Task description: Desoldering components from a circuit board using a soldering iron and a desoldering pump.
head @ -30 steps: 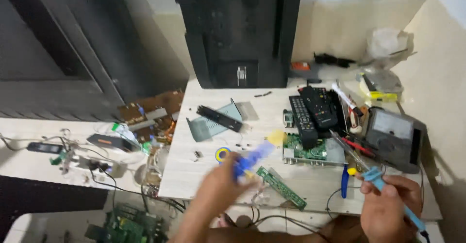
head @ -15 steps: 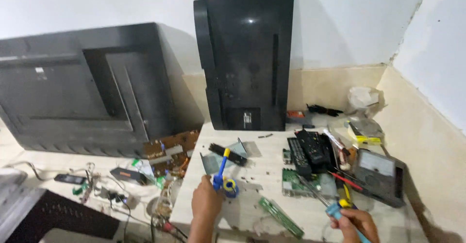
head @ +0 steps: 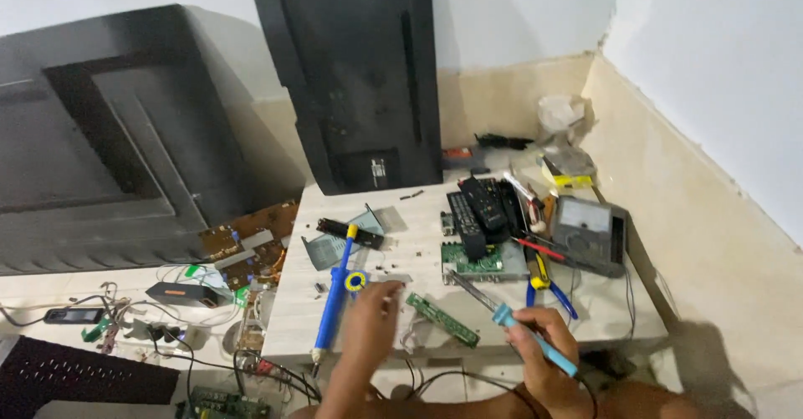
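Our right hand (head: 548, 344) has its grip closed around the blue handle of one soldering iron (head: 512, 322), its metal tip slanting up to the left toward the green circuit board (head: 472, 261); our left hand (head: 370, 317) rests on the surface (head: 418, 218) with fingers loosely bent and its grip holding nothing, just beside the blue desoldering pump (head: 335, 298), which lies lengthwise with a yellow tip at its far end and a yellow ring beside its middle. Between our two hands lies one narrow green strip board (head: 442, 320). We count two black remote controls (head: 478, 210) side by side far of the green circuit board, one grey meter (head: 590, 233) at the right, and one pair of pliers (head: 545, 283) with blue and yellow handles near it. At the far right corner sits one small yellow package (head: 562, 181), flat and rectangular, with crumpled clear plastic behind it. Two black television backs stand behind: one upright panel (head: 355, 68) at the far edge, one larger (head: 100, 135) leaning at the left. Down left, on the floor, lies one brown board (head: 255, 243) among loose wires.
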